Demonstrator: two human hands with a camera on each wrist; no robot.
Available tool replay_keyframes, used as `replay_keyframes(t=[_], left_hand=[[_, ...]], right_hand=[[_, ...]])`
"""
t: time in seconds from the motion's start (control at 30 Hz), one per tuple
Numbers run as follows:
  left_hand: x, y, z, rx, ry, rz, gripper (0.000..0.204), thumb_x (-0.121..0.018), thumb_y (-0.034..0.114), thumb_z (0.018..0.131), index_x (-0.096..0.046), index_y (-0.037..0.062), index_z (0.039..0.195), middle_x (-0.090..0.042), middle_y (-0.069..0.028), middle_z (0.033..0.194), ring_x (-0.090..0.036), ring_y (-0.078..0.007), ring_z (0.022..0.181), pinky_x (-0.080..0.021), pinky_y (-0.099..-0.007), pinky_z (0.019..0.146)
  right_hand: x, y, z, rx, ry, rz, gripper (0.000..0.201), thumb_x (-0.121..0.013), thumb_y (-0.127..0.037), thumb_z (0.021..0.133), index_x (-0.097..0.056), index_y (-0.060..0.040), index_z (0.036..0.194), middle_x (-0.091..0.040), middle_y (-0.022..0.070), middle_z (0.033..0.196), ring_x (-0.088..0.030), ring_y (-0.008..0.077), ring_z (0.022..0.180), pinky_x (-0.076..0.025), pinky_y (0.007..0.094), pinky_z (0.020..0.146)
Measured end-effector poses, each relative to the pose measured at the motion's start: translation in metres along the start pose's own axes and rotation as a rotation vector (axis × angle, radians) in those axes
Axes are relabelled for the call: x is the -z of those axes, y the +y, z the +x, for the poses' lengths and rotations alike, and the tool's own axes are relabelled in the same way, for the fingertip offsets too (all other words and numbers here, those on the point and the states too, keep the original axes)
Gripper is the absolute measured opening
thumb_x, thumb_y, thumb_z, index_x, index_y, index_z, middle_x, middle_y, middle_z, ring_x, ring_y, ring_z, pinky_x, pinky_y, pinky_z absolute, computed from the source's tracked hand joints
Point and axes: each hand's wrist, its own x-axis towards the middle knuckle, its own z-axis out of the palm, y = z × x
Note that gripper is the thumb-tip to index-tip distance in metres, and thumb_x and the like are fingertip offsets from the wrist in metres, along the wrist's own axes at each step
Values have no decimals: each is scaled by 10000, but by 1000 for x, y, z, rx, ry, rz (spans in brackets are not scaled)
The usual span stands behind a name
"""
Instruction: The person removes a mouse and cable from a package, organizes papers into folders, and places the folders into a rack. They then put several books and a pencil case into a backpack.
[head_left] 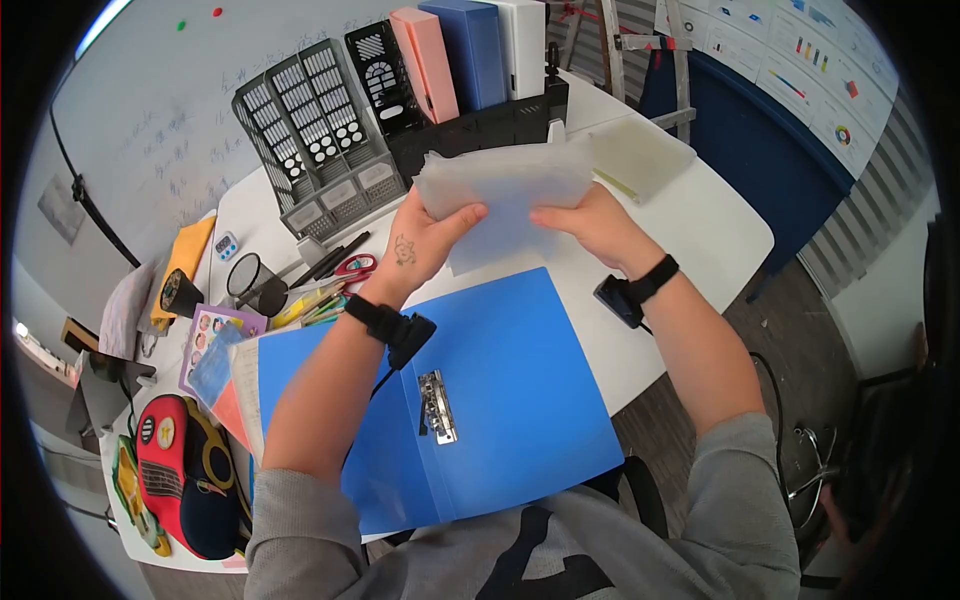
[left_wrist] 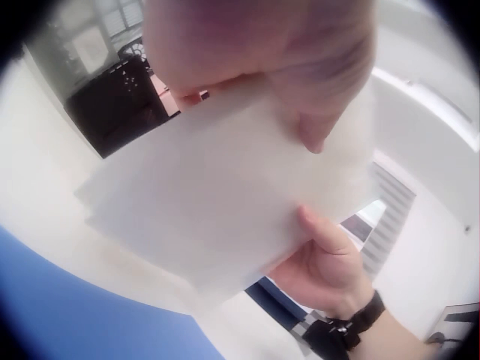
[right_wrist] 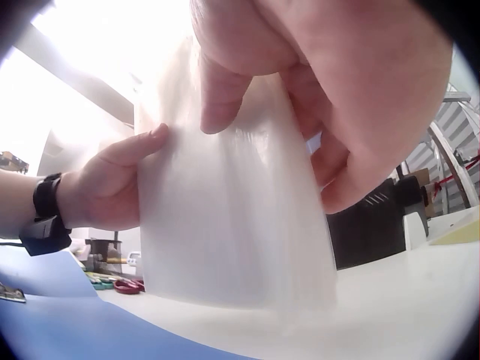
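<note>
Both hands hold a stack of translucent plastic sleeves above the far edge of an open blue folder. The left hand grips the stack's left side, thumb on the near face, fingers behind. On the opposite side the right hand pinches it the same way. In the left wrist view the sleeves lie between the left hand and the right hand. The right wrist view shows the sleeves hanging upright. A metal clip is fixed inside the folder.
A grey file rack and upright binders stand at the back. Scissors, pens and a mesh cup lie left of the folder, with a red pouch nearer. Another translucent sheet lies at the back right.
</note>
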Motion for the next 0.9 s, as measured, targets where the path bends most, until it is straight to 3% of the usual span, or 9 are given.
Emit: replay_keyframes(t=[0.1, 0.17, 0.23, 0.47, 0.53, 0.6, 0.63, 0.73, 0.9], left_hand=[[0, -20, 12, -1, 30, -55, 480, -756, 140, 900, -517, 8, 1296, -646, -99, 1197, -612, -165, 1091, -511, -314, 932], [1, -30, 11, 21, 9, 8, 401, -761, 153, 902, -602, -3, 1236, -659, -79, 1180, -601, -158, 1085, -489, -312, 946], [5, -37, 12, 18, -5, 45, 456, -772, 155, 890, -562, -1, 1264, -655, -90, 1183, -610, -166, 1085, -500, -316, 944], [11, 18, 13, 150, 25, 27, 543, -812, 174, 847, -537, -34, 1266, -668, -123, 1174, -654, -182, 1047, -544, -318, 899], [11, 26, 10, 169, 13, -41, 504, -777, 205, 885, -547, -53, 1252, -666, -141, 1197, -669, -197, 1053, -553, -321, 909], [11, 31, 3, 379, -25, -416, 445, -713, 234, 941, -565, -59, 1241, -666, -151, 1208, -678, -220, 1065, -556, -338, 939], [9, 36, -3, 435, -65, -439, 421, -653, 239, 984, -567, -62, 1266, -665, -154, 1213, -681, -234, 1076, -555, -351, 957], [10, 32, -24, 479, -140, -331, 441, -648, 218, 987, -550, -64, 1311, -664, -151, 1219, -679, -229, 1082, -556, -355, 956], [-9, 48, -58, 423, -76, -315, 363, -674, 193, 970, -625, -64, 1220, -699, -97, 1099, -674, -150, 977, -556, -297, 870]], right_hand=[[-1, 21, 15, -3, 56, 10, 467, -733, -164, 882, -617, 43, 1284, -682, 142, 1224, -637, 216, 1134, -478, 334, 987], [-1, 25, 17, -31, 80, 2, 464, -733, -162, 875, -623, 41, 1277, -685, 145, 1218, -641, 223, 1130, -479, 333, 985], [-3, 23, 17, -98, 79, -109, 470, -736, -162, 867, -623, 37, 1277, -688, 147, 1211, -653, 235, 1108, -482, 330, 981], [2, -1, 4, -110, -33, 11, 429, -734, -150, 879, -633, 16, 1261, -694, 117, 1172, -668, 200, 1058, -518, 345, 930], [1, -12, -4, -58, -46, 265, 405, -727, -120, 893, -625, 20, 1259, -693, 111, 1155, -666, 182, 1053, -531, 344, 919], [1, -19, -9, -54, -53, 289, 404, -723, -108, 897, -616, 28, 1263, -690, 113, 1163, -665, 184, 1056, -530, 341, 929], [2, -20, -12, -50, -60, 311, 404, -719, -96, 902, -608, 37, 1266, -686, 116, 1170, -664, 187, 1060, -529, 339, 940], [5, -18, -25, -60, -76, 304, 440, -722, -101, 904, -580, 55, 1291, -664, 123, 1220, -648, 195, 1102, -515, 344, 971], [-11, -11, -66, -201, -39, 493, 484, -644, -153, 976, -485, 54, 1384, -597, 143, 1328, -609, 205, 1181, -494, 358, 1013]])
